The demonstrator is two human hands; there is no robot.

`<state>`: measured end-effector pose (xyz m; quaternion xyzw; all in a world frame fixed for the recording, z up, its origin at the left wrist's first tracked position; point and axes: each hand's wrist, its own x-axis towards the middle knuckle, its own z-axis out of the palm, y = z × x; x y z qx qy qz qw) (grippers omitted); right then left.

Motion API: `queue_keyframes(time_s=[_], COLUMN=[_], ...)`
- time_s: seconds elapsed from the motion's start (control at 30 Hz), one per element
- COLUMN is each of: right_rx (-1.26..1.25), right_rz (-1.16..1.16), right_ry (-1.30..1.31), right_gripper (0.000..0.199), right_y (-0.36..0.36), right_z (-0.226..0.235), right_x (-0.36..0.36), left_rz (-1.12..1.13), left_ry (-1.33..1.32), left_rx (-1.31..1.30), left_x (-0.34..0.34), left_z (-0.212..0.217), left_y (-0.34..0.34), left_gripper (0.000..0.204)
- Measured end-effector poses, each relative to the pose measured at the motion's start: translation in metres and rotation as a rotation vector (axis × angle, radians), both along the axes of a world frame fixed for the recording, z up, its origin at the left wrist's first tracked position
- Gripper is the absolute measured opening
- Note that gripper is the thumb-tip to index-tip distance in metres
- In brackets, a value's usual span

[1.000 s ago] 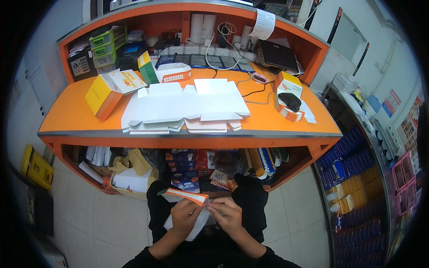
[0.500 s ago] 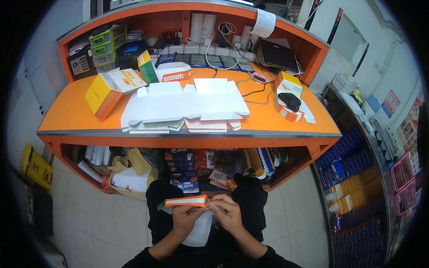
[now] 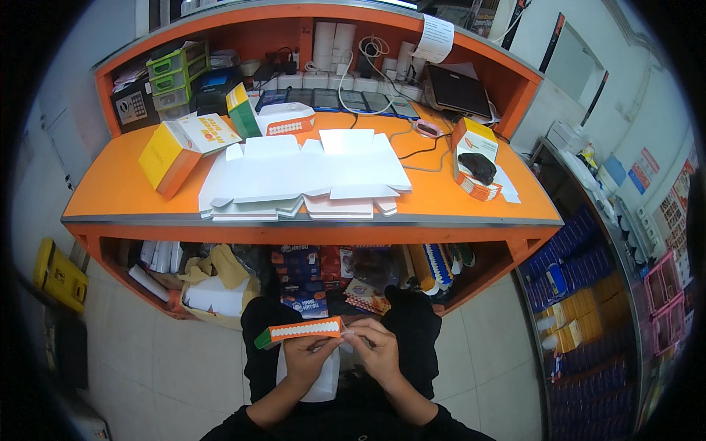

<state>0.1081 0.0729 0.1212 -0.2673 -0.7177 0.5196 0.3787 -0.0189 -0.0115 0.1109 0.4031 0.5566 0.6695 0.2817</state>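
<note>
Above my lap I hold a partly folded cardboard box point(image 3: 303, 328) with an orange side, a white scalloped band and a green end. My left hand point(image 3: 304, 360) is closed on its near edge, thumb toward the right. My right hand point(image 3: 376, 351) pinches the box's right end, its fingertips close to the left thumb. A white panel point(image 3: 321, 380) hangs below my hands and seems to belong to the same box. On the orange counter point(image 3: 441, 206) ahead lies a stack of flat white box blanks point(image 3: 360, 165).
A yellow-and-orange box point(image 3: 165, 158) and a green-and-white open box point(image 3: 283, 119) stand on the counter's left. Toward its right is a small box holding a black item point(image 3: 476, 167). Phones or tablets point(image 3: 327, 99) and cables line the back. Packed shelves sit below the counter.
The box has tilted slightly in my hands, its green left end dropping a little and more of the orange side showing. The white panel below has shifted left. Both hands keep their hold.
</note>
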Motion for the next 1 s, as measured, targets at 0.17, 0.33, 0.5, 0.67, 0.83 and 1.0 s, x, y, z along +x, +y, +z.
queue_keyframes(time_s=[0.17, 0.33, 0.5, 0.67, 0.83, 1.0], right_rx=[-0.071, -0.271, -0.355, -0.133, -0.005, 0.113], right_rz=[0.012, 0.007, 0.048, -0.017, -0.072, -0.017], right_ry=[0.011, 0.167, 0.212, 0.108, 0.093, 0.048], right_gripper=[0.010, 0.007, 0.010, 0.012, 0.013, 0.016], right_y=[0.002, 0.000, -0.002, -0.008, -0.008, -0.005], right_z=[0.000, -0.008, -0.013, -0.010, -0.007, -0.006], right_x=[-0.001, -0.008, -0.012, -0.015, -0.017, -0.015], left_rz=[-0.003, 0.025, 0.000, -0.032, 0.033, 0.094], left_ry=[-0.139, -0.103, -0.205, -0.358, -0.214, -0.273], left_rx=[-0.032, -0.018, -0.040, 0.026, -0.009, 0.047], left_x=[0.001, 0.000, -0.002, 0.000, 0.002, 0.001], left_z=[-0.003, -0.008, -0.010, -0.011, -0.015, -0.017], left_y=[0.000, 0.004, 0.003, -0.001, 0.000, -0.002], left_gripper=[0.019, 0.021, 0.018, 0.021, 0.024, 0.022])
